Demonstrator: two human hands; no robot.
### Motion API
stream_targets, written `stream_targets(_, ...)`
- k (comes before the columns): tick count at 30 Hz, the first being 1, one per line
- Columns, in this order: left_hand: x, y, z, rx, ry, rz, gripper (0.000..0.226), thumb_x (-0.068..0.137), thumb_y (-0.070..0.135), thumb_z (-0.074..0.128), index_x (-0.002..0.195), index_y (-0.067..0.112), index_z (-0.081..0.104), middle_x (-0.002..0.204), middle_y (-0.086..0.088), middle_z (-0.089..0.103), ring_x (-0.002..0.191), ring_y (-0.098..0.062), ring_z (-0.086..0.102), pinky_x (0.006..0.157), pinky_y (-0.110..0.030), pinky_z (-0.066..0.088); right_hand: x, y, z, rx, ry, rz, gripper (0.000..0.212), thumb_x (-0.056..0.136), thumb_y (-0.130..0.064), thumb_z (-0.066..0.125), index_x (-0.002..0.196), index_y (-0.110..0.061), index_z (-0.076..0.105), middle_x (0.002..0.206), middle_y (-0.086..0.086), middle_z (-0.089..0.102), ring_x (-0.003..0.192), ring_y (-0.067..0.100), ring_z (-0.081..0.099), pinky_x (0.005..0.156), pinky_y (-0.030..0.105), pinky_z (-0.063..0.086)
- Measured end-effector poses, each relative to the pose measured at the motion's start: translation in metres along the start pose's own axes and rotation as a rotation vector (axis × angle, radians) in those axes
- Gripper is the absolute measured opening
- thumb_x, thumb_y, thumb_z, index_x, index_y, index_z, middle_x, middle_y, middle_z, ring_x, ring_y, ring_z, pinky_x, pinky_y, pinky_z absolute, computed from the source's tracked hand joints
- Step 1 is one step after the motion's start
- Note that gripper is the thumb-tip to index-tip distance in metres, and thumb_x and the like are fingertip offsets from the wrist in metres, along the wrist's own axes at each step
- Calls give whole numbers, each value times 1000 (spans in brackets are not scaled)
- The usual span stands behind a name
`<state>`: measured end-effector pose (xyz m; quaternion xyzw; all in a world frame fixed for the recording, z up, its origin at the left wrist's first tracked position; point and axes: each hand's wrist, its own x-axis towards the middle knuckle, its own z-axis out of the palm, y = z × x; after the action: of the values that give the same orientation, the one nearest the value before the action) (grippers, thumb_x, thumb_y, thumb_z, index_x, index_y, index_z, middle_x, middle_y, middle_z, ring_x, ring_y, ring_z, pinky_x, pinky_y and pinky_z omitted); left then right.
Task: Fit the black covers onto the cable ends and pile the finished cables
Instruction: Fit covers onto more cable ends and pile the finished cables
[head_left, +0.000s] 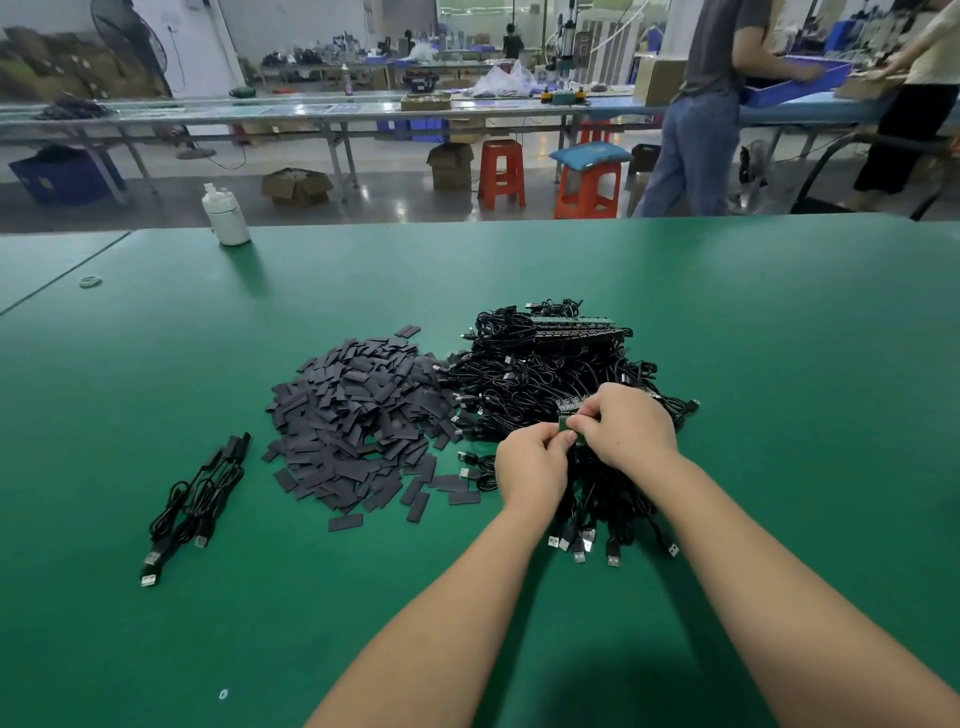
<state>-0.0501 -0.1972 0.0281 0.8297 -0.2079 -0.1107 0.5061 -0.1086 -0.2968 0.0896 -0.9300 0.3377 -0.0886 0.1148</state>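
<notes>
Holding: left hand (530, 462) and right hand (626, 423) both pinch one small green cable end (567, 425); each grip is clenched on it
Covers: loose black heap (353, 415) on the green surface (779, 338), left of the hands
Cables: tangled mass (545, 364) behind the hands; finished pile (195, 499) far left
Risk: neighbouring cables could snag and drag along
Containers: none on this surface
</notes>
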Motion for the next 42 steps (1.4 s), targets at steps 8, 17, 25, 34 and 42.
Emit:
stream_targets(8,5,1,-5,-38,17,-16,36,92,33,64,68,6,60,57,-1,51,54,-15,39,54,-31,37,10,12,1,81,-37,0,30,93,-43,65,69,-26,68,61,-8,62,63,15,59,55,26,40)
stream_targets(17,10,-6,-62,-420,-359,-20,20,90,10,71,70,13,68,63,1,64,70,-23,69,59,-30,59,16,36,-21,22,111,-144,20,99,-33,59,109,-25,74,110,-2,70,102,19,59,84,33,48)
stream_targets(25,15,-11,-92,-446,-504,121,16,86,7,73,102,8,69,90,-14,72,83,-18,66,80,-37,54,-33,-30,35,1286,-600,149,53,101,-58,32,112,-20,68,92,-3,78,90,20,74,84,33,57)
stream_targets(34,14,-76,-106,-267,-486,61,8,86,14,74,92,20,71,72,4,56,70,-14,47,68,-30,42,-34,-29,82,1127,-666,137,20,98,-26,64,96,-9,75,79,8,70,67,15,64,67,29,56)
stream_targets(42,11,-104,-135,-260,-515,-18,5,87,15,74,88,18,69,78,1,65,68,-10,52,59,-17,40,-34,-57,101,1136,-751,85,17,94,-24,69,97,-8,73,84,6,75,63,12,62,59,26,54)
